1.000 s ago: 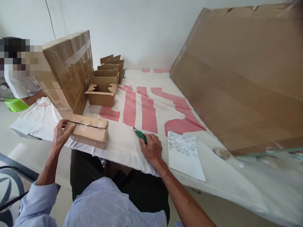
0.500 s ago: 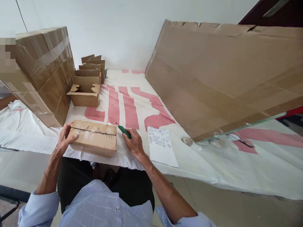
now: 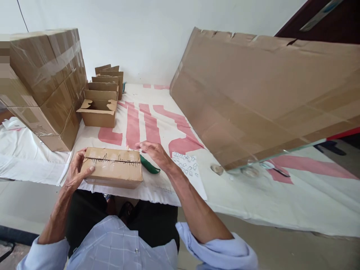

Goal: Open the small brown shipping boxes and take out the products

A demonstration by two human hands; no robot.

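Observation:
A small cardboard box [image 3: 114, 172] sits at the table's front edge, with jagged dark marks along its taped top seam. My left hand [image 3: 75, 170] grips its left end, thumb on top and fingers along the far side. Against the box's right end lies a green-handled tool [image 3: 149, 165] on the cloth; its tip is hidden. My right hand [image 3: 154, 150] is just beyond that tool, behind the box's right corner, fingers reaching leftward with nothing visible in them.
Taped cartons [image 3: 53, 82] are stacked at the left. Beside them stands a row of open small boxes [image 3: 99, 119]. A large cardboard sheet [image 3: 253, 93] leans across the right. A paper with drawn shapes [image 3: 197, 183] and a tape roll [image 3: 216, 169] lie on the cloth-covered table [image 3: 247, 202].
My right hand has let go of the green-handled tool, which now lies beside the box. That hand has moved up and leftward. My left hand keeps its hold on the box.

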